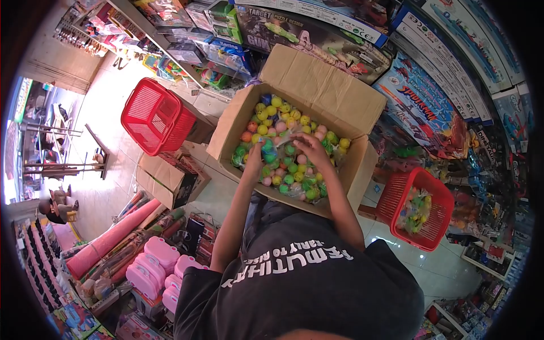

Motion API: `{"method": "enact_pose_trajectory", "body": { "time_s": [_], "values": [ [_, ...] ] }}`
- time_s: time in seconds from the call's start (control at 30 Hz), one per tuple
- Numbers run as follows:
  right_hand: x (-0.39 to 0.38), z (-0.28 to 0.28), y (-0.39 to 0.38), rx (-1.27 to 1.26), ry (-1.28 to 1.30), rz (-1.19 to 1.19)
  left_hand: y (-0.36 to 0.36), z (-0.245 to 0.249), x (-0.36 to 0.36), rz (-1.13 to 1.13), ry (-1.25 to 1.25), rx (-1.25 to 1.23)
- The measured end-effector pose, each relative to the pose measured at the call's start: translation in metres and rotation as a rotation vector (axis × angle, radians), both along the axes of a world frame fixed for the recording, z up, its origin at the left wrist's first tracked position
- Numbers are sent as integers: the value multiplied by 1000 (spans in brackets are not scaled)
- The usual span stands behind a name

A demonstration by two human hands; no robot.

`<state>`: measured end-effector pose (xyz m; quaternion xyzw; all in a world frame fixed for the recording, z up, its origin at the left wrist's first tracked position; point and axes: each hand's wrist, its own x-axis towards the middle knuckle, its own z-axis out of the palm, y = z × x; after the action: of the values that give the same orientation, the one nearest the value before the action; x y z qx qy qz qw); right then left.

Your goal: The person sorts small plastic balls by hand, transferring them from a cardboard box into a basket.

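Note:
An open cardboard box [317,85] stands in front of me, filled with clear plastic bags of small coloured balls [283,116] in yellow, green, pink and orange. Both my arms reach down into it. My left hand [253,156] and my right hand [309,148] are each closed on the plastic of one bag of balls [281,148] that lies on top of the heap between them. My dark printed shirt hides the near wall of the box.
An empty red basket [152,116] stands on the floor to the left. Another red basket [433,195] at the right holds bags of balls. A small cardboard box [170,180], pink toy cases [156,262], pink tubes [107,241] and shelves of boxed toys [419,107] crowd around. A person [54,208] sits at the far left.

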<state>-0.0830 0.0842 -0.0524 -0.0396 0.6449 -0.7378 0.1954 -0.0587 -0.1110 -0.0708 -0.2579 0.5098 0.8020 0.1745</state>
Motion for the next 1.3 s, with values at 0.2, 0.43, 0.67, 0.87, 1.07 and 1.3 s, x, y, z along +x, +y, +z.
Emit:
{"method": "enact_pose_trajectory", "body": {
  "time_s": [0.2, 0.43, 0.67, 0.87, 1.07, 1.3],
  "values": [
    [-5, -51, 11, 564, -50, 130, -7, -17, -4, 119, 71, 43],
    [16, -69, -23, 938, 86, 188, -4, -11, 2, 105, 61, 79],
    [12, -80, -5, 724, 83, 243, -3, 2, 10, 13, 128, 19],
    [44, -28, 9, 418, -60, 26, 0, 17, 13, -101, 103, 25],
    [78, -11, 13, 86, -145, -227, 15, 23, 24, -303, 72, 126],
    [124, 17, -6, -30, -73, -371, 23, 26, 42, -493, 152, 308]
  ]
}}
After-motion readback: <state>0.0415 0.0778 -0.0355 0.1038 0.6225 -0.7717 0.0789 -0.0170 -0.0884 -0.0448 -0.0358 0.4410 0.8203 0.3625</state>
